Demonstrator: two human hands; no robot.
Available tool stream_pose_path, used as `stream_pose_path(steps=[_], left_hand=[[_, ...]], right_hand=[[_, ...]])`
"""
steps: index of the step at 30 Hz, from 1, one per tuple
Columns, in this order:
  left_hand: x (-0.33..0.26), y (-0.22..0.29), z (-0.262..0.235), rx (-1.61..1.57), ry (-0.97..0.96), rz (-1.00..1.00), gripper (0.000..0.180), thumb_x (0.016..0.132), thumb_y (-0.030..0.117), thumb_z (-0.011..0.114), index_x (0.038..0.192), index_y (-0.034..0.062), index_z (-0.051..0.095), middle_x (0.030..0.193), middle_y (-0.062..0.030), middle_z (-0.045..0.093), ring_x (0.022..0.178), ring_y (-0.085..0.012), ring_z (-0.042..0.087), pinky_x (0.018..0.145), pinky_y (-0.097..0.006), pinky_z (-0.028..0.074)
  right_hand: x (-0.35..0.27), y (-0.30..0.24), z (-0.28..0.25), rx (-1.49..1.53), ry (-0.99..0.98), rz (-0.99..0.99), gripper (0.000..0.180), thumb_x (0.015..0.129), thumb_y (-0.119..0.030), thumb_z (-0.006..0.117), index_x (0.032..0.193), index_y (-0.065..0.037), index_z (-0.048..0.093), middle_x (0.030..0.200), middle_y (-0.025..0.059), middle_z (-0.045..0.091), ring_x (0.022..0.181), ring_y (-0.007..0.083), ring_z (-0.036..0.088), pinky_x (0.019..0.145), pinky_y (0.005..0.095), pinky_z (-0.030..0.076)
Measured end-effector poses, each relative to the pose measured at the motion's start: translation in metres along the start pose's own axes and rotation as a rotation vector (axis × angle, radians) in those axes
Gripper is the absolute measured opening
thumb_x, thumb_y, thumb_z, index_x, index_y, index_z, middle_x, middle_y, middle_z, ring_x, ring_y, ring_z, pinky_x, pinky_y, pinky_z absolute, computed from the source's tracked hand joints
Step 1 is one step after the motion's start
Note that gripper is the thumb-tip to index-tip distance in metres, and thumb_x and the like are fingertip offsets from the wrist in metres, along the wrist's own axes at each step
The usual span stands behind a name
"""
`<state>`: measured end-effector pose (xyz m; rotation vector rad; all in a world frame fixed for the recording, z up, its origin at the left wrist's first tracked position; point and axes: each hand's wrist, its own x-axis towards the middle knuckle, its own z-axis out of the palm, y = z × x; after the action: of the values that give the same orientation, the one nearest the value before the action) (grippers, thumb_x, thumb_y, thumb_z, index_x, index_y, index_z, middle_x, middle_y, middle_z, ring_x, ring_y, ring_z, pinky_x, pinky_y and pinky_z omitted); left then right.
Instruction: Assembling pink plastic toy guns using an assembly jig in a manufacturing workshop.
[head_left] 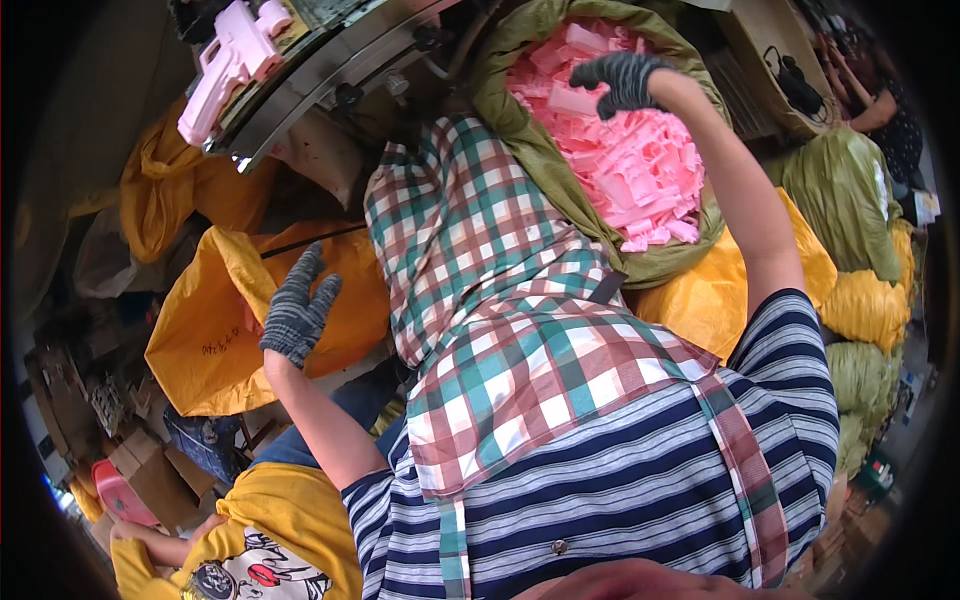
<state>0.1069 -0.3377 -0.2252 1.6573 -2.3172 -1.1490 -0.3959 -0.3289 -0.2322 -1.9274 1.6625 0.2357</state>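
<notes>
My right hand (622, 82), in a grey knitted glove, hovers over a green woven sack (500, 75) at the top right. Its fingers are curved with a gap to the thumb, and nothing shows in them. Pink plastic parts (630, 165) fill the sack in a heap. My left hand (298, 312), gloved alike, is raised with fingers spread and holds nothing. Below it an orange-yellow sack (205, 345) lies with its mouth spread. At the upper left, a pink toy pistol (232, 70) rests on a metal machine (330, 75).
A checked apron (480, 230) covers my lap between the sacks. More yellow sacks (865, 300) and green sacks (840, 190) stand at the right. A person in a yellow shirt (300, 510) is at the lower left, near cardboard boxes (150, 480). Another person's arm (875, 110) shows at the far right.
</notes>
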Motion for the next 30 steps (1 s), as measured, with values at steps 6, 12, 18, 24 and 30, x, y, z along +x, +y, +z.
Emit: stream_pose_path(steps=[6, 12, 18, 24, 30], left_hand=[[0.011, 0.026, 0.03, 0.185, -0.115, 0.074, 0.053, 0.082, 0.027, 0.059, 0.127, 0.0049, 0.043, 0.121, -0.0188, 0.051, 0.114, -0.0316, 0.047, 0.095, -0.037, 0.038], [0.014, 0.048, 0.052, 0.164, -0.189, 0.139, 0.058, 0.081, 0.02, 0.063, 0.13, 0.0046, 0.039, 0.123, -0.0161, 0.05, 0.117, -0.0249, 0.046, 0.096, -0.032, 0.036], [0.035, 0.112, 0.081, -0.314, -0.001, 0.668, 0.068, 0.072, 0.021, 0.073, 0.128, 0.0026, 0.04, 0.119, -0.013, 0.052, 0.113, -0.0218, 0.047, 0.097, -0.032, 0.034], [0.024, 0.1, 0.064, -0.079, 0.48, 0.526, 0.064, 0.064, 0.019, 0.074, 0.117, -0.0039, 0.048, 0.098, -0.0197, 0.059, 0.091, -0.0317, 0.059, 0.083, -0.037, 0.046], [0.028, 0.109, 0.038, 0.378, 0.66, 0.717, 0.064, 0.061, 0.023, 0.07, 0.119, 0.0043, 0.049, 0.096, -0.0162, 0.054, 0.087, -0.0323, 0.053, 0.078, -0.043, 0.042]], right_hand=[[-0.039, 0.008, 0.103, -0.346, 0.179, 0.112, 0.059, 0.062, -0.005, 0.063, 0.119, -0.015, 0.051, 0.121, 0.0165, 0.049, 0.107, 0.0328, 0.052, 0.088, 0.039, 0.043], [-0.06, -0.022, 0.048, -0.258, 0.295, 0.217, 0.047, 0.059, -0.006, 0.068, 0.104, -0.01, 0.054, 0.108, 0.0145, 0.054, 0.097, 0.0332, 0.053, 0.082, 0.0395, 0.044], [-0.045, -0.154, 0.005, 0.069, 0.899, -0.732, 0.019, 0.067, -0.004, 0.057, 0.085, -0.006, 0.061, 0.087, 0.0113, 0.059, 0.086, 0.0284, 0.057, 0.08, 0.0357, 0.045], [-0.038, -0.189, -0.002, 0.129, 0.554, -0.553, 0.039, 0.07, -0.01, 0.063, 0.107, -0.002, 0.054, 0.124, 0.0224, 0.043, 0.112, 0.0376, 0.045, 0.096, 0.0412, 0.038], [-0.015, -0.17, -0.004, 0.163, 0.791, -0.821, 0.035, 0.068, -0.004, 0.069, 0.101, -0.005, 0.056, 0.109, 0.0177, 0.055, 0.1, 0.0329, 0.055, 0.087, 0.0366, 0.045]])
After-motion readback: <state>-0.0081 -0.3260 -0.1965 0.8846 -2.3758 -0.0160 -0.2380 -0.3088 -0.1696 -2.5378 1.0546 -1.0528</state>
